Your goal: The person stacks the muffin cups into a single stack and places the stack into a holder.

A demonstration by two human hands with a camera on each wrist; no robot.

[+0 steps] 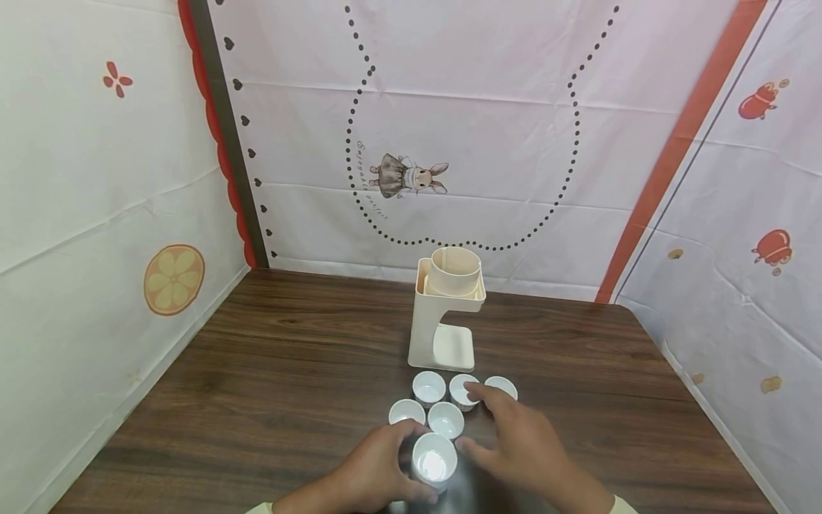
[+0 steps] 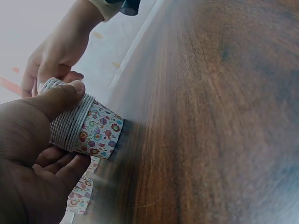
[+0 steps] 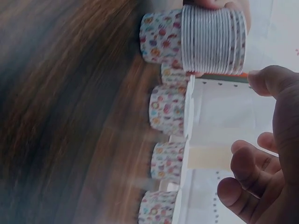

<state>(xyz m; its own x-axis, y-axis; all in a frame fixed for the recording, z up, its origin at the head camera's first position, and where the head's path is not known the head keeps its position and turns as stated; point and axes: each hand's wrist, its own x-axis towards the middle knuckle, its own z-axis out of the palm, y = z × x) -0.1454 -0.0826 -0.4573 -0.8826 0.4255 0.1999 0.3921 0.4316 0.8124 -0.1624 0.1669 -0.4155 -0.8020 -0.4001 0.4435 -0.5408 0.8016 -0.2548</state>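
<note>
My left hand (image 1: 379, 464) grips a stack of nested paper baking cups (image 2: 93, 126) between thumb and fingers. The stack is white inside, with a flower print outside and many rims showing. In the head view the top cup of the stack (image 1: 434, 457) faces up. My right hand (image 1: 523, 442) hovers just right of the stack and holds nothing; its thumb (image 3: 266, 81) is near the rims in the right wrist view. Several single cups stand beyond the hands, among them a left cup (image 1: 407, 412), a middle cup (image 1: 446, 420) and a right cup (image 1: 502, 386), partly hidden.
A cream holder (image 1: 420, 321) with a round ring on top (image 1: 454, 271) stands behind the cups. The dark wooden table (image 1: 289, 357) reaches back to printed white cloth walls (image 1: 481, 164) on three sides.
</note>
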